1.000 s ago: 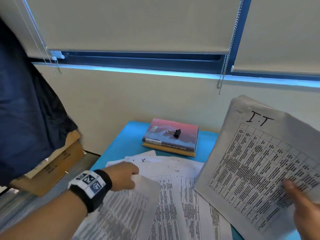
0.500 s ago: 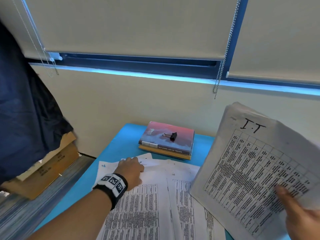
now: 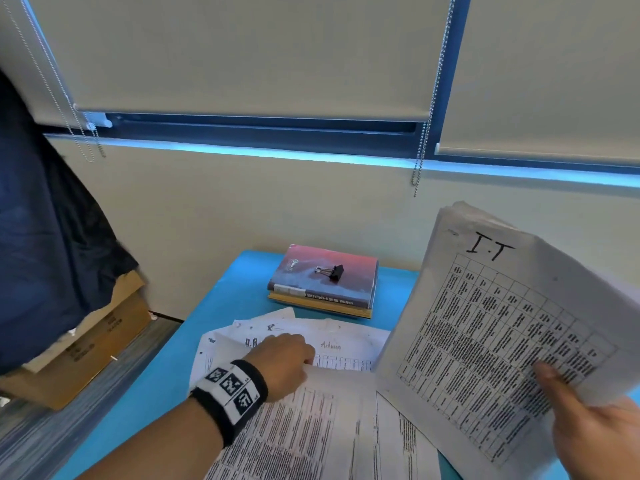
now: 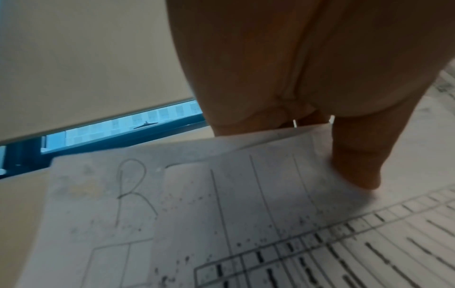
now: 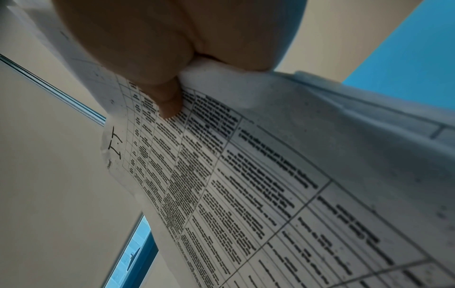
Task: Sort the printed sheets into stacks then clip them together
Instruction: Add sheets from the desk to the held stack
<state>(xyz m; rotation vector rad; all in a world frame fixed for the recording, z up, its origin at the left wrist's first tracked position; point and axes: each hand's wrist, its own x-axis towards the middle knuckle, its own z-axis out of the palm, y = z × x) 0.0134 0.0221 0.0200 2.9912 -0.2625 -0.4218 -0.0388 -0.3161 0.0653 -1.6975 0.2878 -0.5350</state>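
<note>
Loose printed sheets [image 3: 311, 427] lie fanned over the blue table [image 3: 156, 386]. My left hand [image 3: 294, 358] rests at their far edge and pinches the top of a sheet marked "H.R" [image 4: 172, 204], thumb [image 4: 354, 167] on its face and fingers hidden under its edge. A sheet marked "Admin" [image 3: 343, 348] lies just right of that hand. My right hand [image 3: 595, 438] holds a stack marked "I.T" [image 3: 485, 341] tilted up above the table's right side, thumb [image 5: 169, 105] pressed on the front page. A black binder clip [image 3: 330, 271] sits on the books.
Two stacked books [image 3: 322, 292] lie at the table's far edge against the cream wall. A cardboard box [image 3: 86, 344] stands on the floor to the left, under a dark hanging cloth [image 3: 41, 237]. A blind chain [image 3: 422, 140] hangs above the table.
My left hand laid down the sheet it had lifted and slid away from me to the far edge of the loose sheets. The "I.T" stack stays raised in my right hand.
</note>
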